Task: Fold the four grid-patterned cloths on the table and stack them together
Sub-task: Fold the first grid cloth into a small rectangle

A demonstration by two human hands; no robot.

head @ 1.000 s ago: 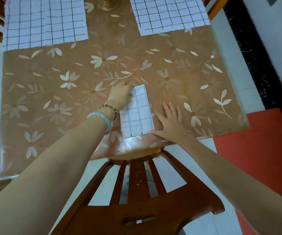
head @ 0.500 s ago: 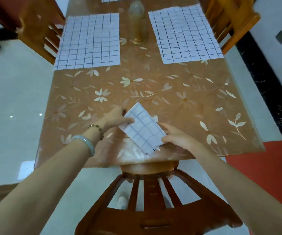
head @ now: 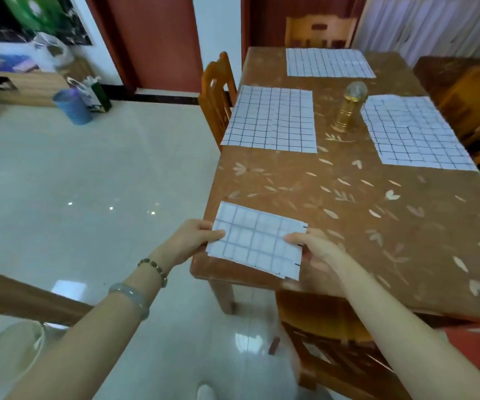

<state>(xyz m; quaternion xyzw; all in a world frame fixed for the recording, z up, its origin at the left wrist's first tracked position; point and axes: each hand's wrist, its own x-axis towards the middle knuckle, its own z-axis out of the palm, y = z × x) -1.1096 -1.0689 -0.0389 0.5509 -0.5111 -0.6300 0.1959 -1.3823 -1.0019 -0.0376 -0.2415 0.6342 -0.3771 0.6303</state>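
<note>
White fabric crossed by thin dark lines makes up the folded cloth (head: 257,243) we hold at the near left corner of the table (head: 348,215). It is folded into a compact rectangle several squares wide, its layers slightly uneven along the right edge, where small dark line ends stick out. Whether it rests on the tabletop or sits just above it, we cannot tell.

On the left, our left hand (head: 195,241) pinches the cloth's left edge, thumb on top and fingers beneath. That wrist carries a beaded bracelet (head: 153,271) and, further up the arm, a pale bangle (head: 130,298). On the right edge, our right hand (head: 315,249) grips the cloth the same way, thumb lying across the top layer.

Further along the table, three more cloths of the same pattern lie spread flat and unfolded. The left cloth (head: 272,119) lies by the left edge, just beside a wooden chair (head: 215,93). The far cloth (head: 328,62) lies at the far end. A golden bottle with a clear rounded cap (head: 348,108) stands upright between the left cloth and the right cloth (head: 415,134), which reaches toward the right edge. All three are well apart from the folded one. The tabletop is brown with pale leaf and flower motifs.
</note>
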